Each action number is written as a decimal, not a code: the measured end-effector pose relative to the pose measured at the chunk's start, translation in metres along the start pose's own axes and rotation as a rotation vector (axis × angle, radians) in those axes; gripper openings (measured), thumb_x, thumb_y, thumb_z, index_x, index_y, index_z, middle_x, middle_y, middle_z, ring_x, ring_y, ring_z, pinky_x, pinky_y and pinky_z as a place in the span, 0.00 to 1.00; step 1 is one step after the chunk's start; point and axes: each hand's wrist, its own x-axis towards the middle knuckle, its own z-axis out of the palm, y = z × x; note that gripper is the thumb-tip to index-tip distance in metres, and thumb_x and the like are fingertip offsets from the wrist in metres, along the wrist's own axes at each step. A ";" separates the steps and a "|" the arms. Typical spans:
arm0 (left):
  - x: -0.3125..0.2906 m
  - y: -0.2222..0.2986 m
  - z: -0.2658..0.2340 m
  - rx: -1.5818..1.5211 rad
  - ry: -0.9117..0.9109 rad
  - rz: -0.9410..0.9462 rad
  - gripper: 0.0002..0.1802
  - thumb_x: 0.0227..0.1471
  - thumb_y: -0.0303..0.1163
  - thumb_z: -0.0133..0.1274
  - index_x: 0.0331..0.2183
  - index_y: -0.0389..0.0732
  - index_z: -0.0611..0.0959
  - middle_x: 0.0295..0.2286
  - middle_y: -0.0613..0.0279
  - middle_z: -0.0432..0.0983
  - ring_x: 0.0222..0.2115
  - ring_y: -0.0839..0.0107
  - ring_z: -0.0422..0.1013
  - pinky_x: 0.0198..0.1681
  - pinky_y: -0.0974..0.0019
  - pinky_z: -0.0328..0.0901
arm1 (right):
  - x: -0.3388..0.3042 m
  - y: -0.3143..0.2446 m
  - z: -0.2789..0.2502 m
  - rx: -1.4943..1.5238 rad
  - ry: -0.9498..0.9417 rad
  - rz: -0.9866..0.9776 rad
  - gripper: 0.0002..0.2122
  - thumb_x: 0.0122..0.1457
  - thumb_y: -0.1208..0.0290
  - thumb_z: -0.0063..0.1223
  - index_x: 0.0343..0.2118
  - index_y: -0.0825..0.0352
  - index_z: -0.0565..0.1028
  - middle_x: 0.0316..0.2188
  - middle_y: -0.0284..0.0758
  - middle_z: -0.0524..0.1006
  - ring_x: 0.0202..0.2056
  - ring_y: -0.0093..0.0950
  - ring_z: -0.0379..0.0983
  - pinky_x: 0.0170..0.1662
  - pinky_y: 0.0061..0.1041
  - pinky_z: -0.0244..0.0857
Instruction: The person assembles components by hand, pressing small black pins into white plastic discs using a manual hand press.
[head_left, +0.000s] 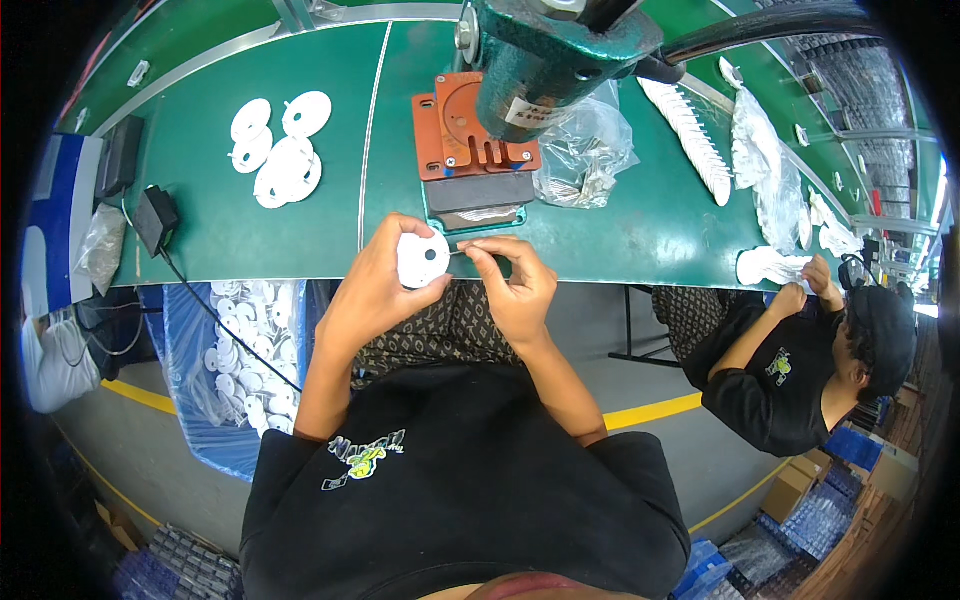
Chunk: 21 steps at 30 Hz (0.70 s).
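From my place I see the green surface (pixel 265 245), with white discs (pixel 290 175) at left and a machine (pixel 525 75). At its front edge, the left hand (pixel 372 288) holds one disc (pixel 412 266); the right hand (pixel 517 292) pinches a thin pin (pixel 458 252) just beside. Below, a blue bag (pixel 222 457) contains white parts (pixel 270 300); yellow lines (pixel 655 410) cross the grey floor (pixel 580 350).

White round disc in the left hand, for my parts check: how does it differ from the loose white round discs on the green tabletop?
The white round disc is gripped by the left hand; the loose white round discs lie on the green tabletop. The held disc is single, whereas several loose discs overlap. Both are white and round.
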 end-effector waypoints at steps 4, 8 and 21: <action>0.001 0.002 -0.001 0.005 -0.010 -0.017 0.30 0.40 0.33 0.68 0.44 0.39 0.70 0.35 0.52 0.75 0.36 0.59 0.75 0.39 0.62 0.68 | 0.001 0.000 0.005 0.060 0.077 0.026 0.05 0.53 0.83 0.62 0.34 0.73 0.78 0.32 0.39 0.82 0.35 0.27 0.79 0.39 0.23 0.71; 0.003 0.007 -0.004 0.000 -0.057 -0.027 0.28 0.42 0.31 0.66 0.44 0.37 0.69 0.38 0.51 0.73 0.38 0.54 0.73 0.41 0.59 0.68 | 0.004 0.002 0.005 0.052 0.085 -0.013 0.06 0.53 0.84 0.62 0.33 0.73 0.78 0.32 0.39 0.82 0.35 0.28 0.79 0.39 0.24 0.71; 0.005 0.010 -0.002 0.047 -0.007 -0.027 0.29 0.40 0.33 0.68 0.43 0.38 0.71 0.35 0.50 0.76 0.35 0.56 0.76 0.39 0.62 0.69 | 0.010 -0.001 0.007 -0.130 0.045 -0.237 0.08 0.49 0.84 0.63 0.33 0.71 0.78 0.32 0.39 0.81 0.34 0.34 0.79 0.39 0.28 0.72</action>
